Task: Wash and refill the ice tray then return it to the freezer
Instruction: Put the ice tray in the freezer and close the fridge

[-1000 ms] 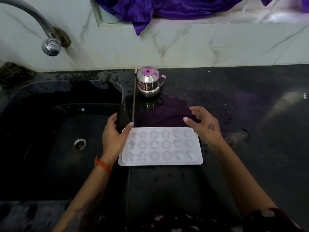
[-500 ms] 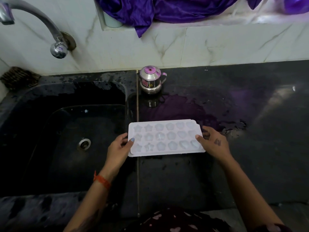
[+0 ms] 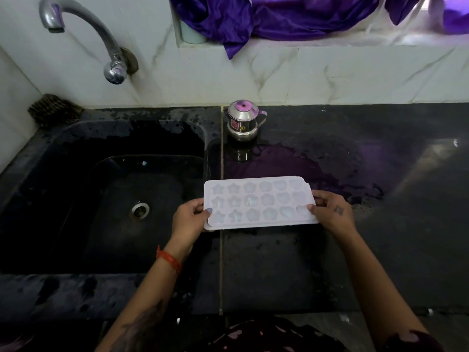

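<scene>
One ice tray (image 3: 258, 203), white, with eighteen moulded cells in three rows of six, stars and rounded shapes. We see it held roughly level, over the seam between the black sink (image 3: 76, 148) and the black tabletop (image 3: 380, 250); we cannot tell whether its underside touches the surface. Left hand (image 3: 189, 221) grips the tray's left end, thumb on top, fingers curled under. Right hand (image 3: 330, 212) pinches the right end, thumb lying over the corner cell. Both forearms reach in from below; one orange band (image 3: 169, 260) sits on the left wrist. Behind the tray, well apart, stands one small steel pot (image 3: 243, 124) with a pink lid. One curved tap (image 3: 101, 44) hangs over the sink. Purple cloth (image 3: 279, 19) drapes on the ledge above. One drain (image 3: 139, 210) shows in the basin.
</scene>
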The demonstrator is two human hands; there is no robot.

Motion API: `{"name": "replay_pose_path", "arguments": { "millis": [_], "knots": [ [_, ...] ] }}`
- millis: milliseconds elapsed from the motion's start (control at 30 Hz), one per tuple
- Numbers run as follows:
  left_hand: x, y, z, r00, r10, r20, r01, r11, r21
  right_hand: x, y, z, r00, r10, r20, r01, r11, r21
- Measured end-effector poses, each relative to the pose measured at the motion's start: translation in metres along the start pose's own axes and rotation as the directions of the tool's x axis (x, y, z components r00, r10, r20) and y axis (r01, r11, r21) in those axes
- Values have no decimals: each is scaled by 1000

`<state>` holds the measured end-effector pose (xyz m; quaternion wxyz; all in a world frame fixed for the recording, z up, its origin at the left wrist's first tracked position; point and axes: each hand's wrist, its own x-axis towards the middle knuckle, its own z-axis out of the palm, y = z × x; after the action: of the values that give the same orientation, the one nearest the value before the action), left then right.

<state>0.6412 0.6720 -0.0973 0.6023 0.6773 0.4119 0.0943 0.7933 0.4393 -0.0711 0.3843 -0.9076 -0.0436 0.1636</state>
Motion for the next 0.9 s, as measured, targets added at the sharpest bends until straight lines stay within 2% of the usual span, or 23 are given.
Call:
{"name": "replay_pose_path", "arguments": {
  "millis": [267, 500, 633, 900],
  "knots": [
    [-25, 0, -22, 987, 7, -161, -14, 999, -45, 3, -26, 4, 984, -137, 111, 137, 991, 10],
    [-77, -14, -38, 932, -27, -363, -21, 991, -129, -2, -54, 15, 927, -266, 266, 260, 964, 60],
    [-115, -31, -47, 871, -70, -487, -10, 987, -161, -14, -66, 26, 859, -350, 374, 340, 936, 93],
    [-208, -64, -57, 702, -197, -684, -10, 958, -286, -58, -81, 60, 660, -470, 587, 479, 864, 153]
  ]
}}
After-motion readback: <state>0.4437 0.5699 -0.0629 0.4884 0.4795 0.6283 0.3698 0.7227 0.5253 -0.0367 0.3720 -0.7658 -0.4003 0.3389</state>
